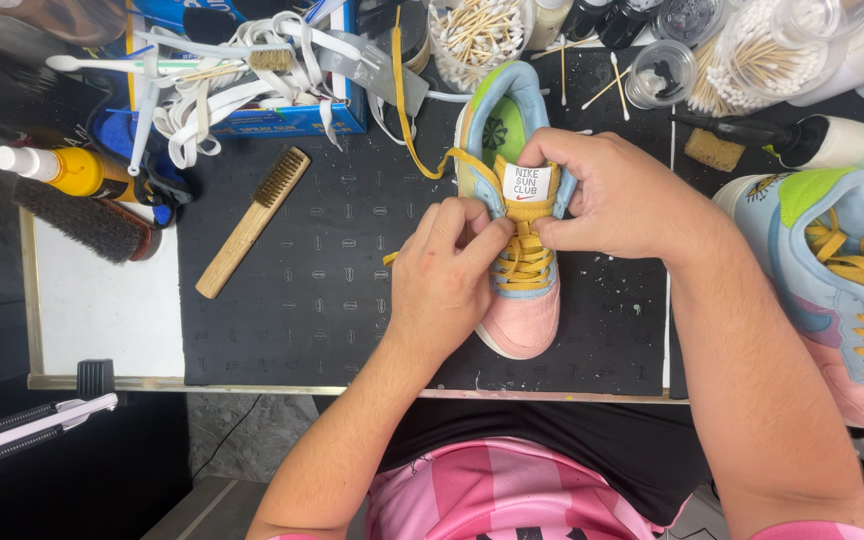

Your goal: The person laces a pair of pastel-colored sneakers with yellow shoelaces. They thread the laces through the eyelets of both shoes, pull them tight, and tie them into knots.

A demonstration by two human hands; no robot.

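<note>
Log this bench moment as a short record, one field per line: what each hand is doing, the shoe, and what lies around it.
left hand: left hand pinches the yellow laces at the shoe's left side
right hand: right hand grips the shoe's collar and tongue from the right
shoe: pink, blue and green sneaker, toe toward the person, on a black mat
second shoe: matching sneaker at the right, laced
tools: wooden brush left of the shoe; dark bristle brush and yellow bottle far left
far edge: cotton swab tubs, white laces
</note>
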